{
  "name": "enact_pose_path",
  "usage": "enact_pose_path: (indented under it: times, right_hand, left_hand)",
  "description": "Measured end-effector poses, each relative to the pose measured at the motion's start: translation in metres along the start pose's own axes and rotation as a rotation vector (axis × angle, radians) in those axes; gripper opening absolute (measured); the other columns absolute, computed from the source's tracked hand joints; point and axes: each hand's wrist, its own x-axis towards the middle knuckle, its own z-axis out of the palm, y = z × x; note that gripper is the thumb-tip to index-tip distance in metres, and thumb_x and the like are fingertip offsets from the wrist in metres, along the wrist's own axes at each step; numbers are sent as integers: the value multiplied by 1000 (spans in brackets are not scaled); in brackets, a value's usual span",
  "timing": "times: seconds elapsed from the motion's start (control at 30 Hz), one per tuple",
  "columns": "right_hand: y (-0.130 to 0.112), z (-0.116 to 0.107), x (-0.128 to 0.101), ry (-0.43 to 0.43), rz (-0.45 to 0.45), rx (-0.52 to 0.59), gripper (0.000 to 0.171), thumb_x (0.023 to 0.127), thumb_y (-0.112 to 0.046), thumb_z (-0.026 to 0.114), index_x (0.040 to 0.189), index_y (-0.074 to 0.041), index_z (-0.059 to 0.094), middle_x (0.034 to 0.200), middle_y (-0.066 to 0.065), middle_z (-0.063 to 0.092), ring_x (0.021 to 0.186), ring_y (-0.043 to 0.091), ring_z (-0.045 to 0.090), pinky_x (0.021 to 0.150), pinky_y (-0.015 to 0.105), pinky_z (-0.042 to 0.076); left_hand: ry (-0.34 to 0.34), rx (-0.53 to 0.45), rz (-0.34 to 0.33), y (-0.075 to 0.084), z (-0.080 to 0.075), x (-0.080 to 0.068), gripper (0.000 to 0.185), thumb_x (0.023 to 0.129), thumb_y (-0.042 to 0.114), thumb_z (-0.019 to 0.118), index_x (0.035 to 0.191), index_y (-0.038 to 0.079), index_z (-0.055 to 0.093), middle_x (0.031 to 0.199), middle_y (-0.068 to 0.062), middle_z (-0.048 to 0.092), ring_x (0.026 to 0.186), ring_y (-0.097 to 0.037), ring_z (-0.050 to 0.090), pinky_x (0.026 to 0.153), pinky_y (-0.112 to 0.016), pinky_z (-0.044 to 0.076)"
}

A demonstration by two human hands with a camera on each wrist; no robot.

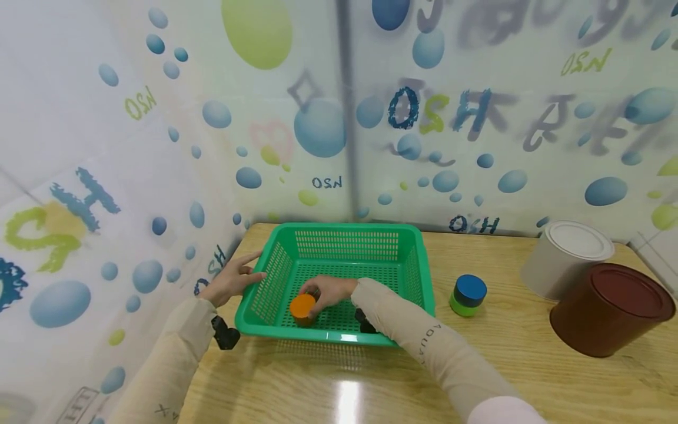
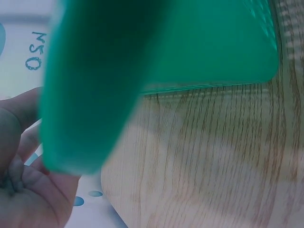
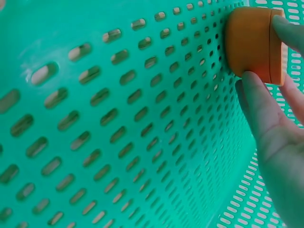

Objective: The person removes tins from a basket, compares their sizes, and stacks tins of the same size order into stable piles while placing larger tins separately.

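Progress: orange jar (image 1: 303, 308) is sitting on the basket (image 1: 424, 277) floor, near front-left corner, right hand (image 1: 329, 292) gripping it, fingers curled round its sides. Blue-lid jar (image 1: 468, 294) is waiting on the table (image 1: 503, 365), just right of the basket, so I'm judging 1 in, 1 left.

Largest first: wood-grain table, glossy. Basket: rectangular green plastic, slotted walls. 2 round tins, brown (image 1: 609, 309) and grey (image 1: 567, 259), smooth lids. Jars: small cylinders. Left hand (image 1: 233, 280) is bracing the basket's left rim, fingers straight.
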Motion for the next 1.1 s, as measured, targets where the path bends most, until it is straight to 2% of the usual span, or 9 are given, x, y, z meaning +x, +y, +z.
enact_pose_path:
  times: [0.27,0.43,0.73,0.93,1.1]
  right_hand:
    - [7,-7,-1,38,-10,-37,42,76,-7,69,116,-5,54,104,4,56,92,17,55,75,24,46]
    - [9,-11,-6,66,24,-43,45,77,-8,69,118,-4,51,107,5,55,96,20,54,77,24,45]
    - [5,-14,-12,94,69,-54,51,77,-7,68,123,-4,47,113,8,51,102,22,51,80,25,44]
    - [6,-14,-14,78,70,-15,63,78,-9,68,132,-2,38,126,13,43,109,26,48,82,27,44]
    - [10,-12,-15,69,63,-2,67,76,-9,70,134,-4,36,126,11,42,107,25,48,81,27,44]
  left_hand:
    - [-1,-7,-10,-1,0,1,67,90,21,53,144,13,13,131,-32,28,110,-38,43,75,-42,48]
    - [-4,5,-10,-1,0,0,68,90,22,53,144,14,12,132,-32,26,113,-39,40,76,-43,48]
    - [-18,5,7,1,-1,-3,68,91,21,52,144,14,10,137,-34,13,124,-45,21,82,-50,43]
    - [-18,0,8,0,0,-3,68,91,20,52,144,14,10,137,-34,14,124,-45,21,82,-50,43]
    - [-15,8,3,0,1,-1,68,91,22,52,144,14,11,136,-34,18,121,-44,28,82,-49,44]
